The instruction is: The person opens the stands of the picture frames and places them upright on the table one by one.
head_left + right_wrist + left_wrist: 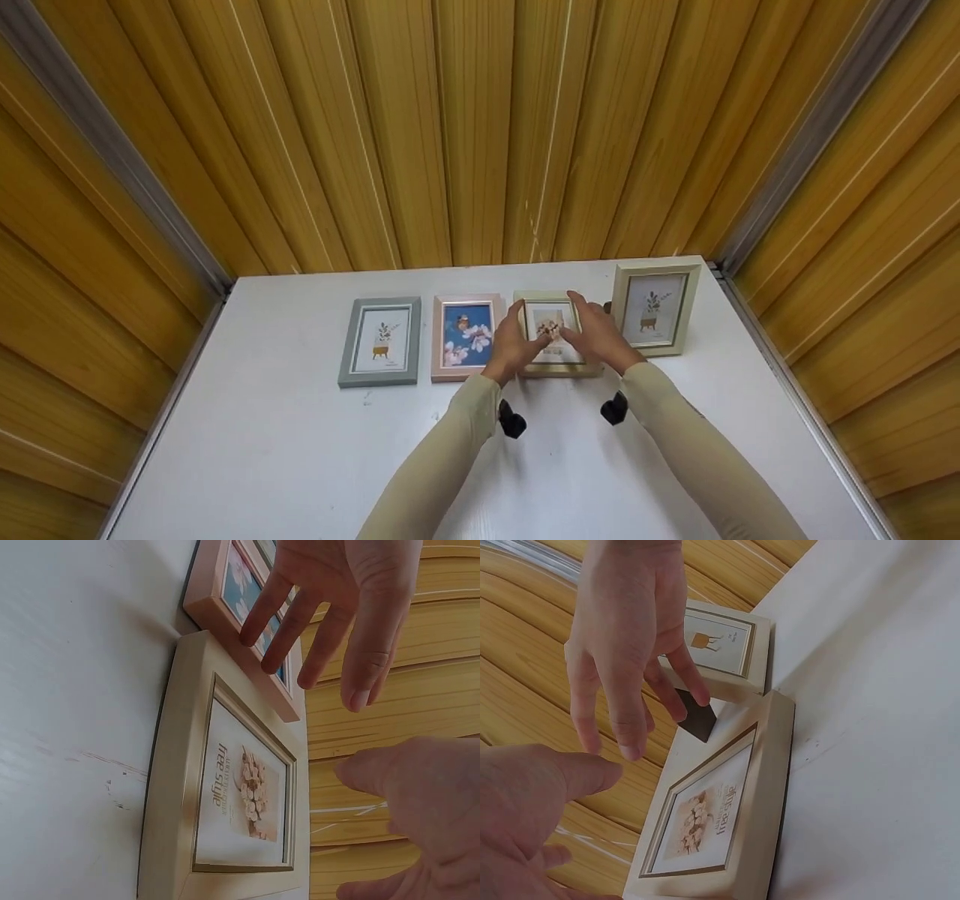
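A cream-gold picture frame (559,370) with a flower print lies face up on the white table. Both hands are held over it, fingers spread and relaxed, with nothing gripped. My left hand (514,346) is above its left side, and my right hand (598,335) is above its right side. In the left wrist view, the right hand's fingers (694,679) overlap the dark stand leg (697,717) behind a taller cream frame (688,307), which stands up at the right. The right wrist view shows the left hand's fingers (259,615) over the edge of a pink frame (244,664).
The pink frame lies left of the cream-gold one, and a grey-green frame (345,367) lies farther left. All are on the white table (285,450). Wood-look panels (472,135) rise behind and on both sides, with metal rails (817,135) at the corners.
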A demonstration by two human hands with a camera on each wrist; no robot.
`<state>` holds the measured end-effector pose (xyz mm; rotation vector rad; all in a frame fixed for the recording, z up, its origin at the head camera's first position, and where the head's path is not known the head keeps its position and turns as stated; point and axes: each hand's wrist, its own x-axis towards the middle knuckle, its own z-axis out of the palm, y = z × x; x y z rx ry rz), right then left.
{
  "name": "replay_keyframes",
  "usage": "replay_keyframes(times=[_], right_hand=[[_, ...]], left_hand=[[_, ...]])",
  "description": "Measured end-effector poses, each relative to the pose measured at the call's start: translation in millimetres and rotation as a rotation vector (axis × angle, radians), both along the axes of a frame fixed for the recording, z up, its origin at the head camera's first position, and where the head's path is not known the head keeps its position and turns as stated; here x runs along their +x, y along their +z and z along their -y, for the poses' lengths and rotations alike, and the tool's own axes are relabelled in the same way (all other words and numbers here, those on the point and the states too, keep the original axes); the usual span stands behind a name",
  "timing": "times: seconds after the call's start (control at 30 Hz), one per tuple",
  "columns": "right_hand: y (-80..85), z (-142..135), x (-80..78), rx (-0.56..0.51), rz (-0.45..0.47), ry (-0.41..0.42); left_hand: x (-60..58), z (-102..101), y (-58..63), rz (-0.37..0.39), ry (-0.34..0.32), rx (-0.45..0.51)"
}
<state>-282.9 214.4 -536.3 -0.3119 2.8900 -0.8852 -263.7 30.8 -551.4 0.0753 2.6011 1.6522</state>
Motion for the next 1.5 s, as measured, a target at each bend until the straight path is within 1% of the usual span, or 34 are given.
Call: replay_keyframes(times=[0.23, 0.4, 0.5, 0.63, 0.77, 0.93, 0.97, 1.1, 1.17, 1.2, 1.37, 1.5], right_hand=[[-8.5, 4, -9.3, 0.051, 0.015, -0.03], [-12.7, 5, -13.7, 0.051, 0.023, -0.039], [-13.5, 6, -15.6, 0.046, 0.066, -0.046], [-14.4, 9, -18.9, 0.039, 0.13, -0.06], [-16.5, 13, -21.7, 0.041, 0.161, -0.069], [-21.1, 14, -21.8, 0.034, 0.179, -0.089], [-21.8, 13, -21.5, 0.029, 0.18, -0.093], [-22.3, 13, -21.0, 0.032, 0.168, -0.094], [-22.7, 13, -21.7, 0.05, 0.168, -0.093], [-22.8, 13, -22.2, 0.059, 0.17, -0.095], [-24.6, 13, -24.8, 0.065, 0.2, -0.116], [-25.8, 12, -24.6, 0.043, 0.208, -0.117]], left_hand=[[-5.6, -4, -2.4, 0.042, 0.008, 0.001], [-8.1, -7, -3.5, 0.075, 0.019, 0.026], [-10.1, -9, -4.1, 0.081, 0.028, 0.029], [-14.1, -10, -4.8, 0.08, 0.04, 0.001], [-16.9, -11, -5.7, 0.083, 0.046, -0.024], [-17.7, -13, -9.6, 0.109, 0.041, 0.006], [-20.0, -13, -16.1, 0.079, 0.039, 0.008], [-19.1, -15, -18.1, 0.033, 0.024, -0.021], [-19.7, -16, -18.8, 0.022, 0.021, -0.032], [-17.4, -16, -13.3, 0.047, 0.017, -0.033], [-17.6, -15, -13.6, 0.078, 0.017, -0.025], [-15.1, -14, -13.7, 0.127, 0.027, -0.025]])
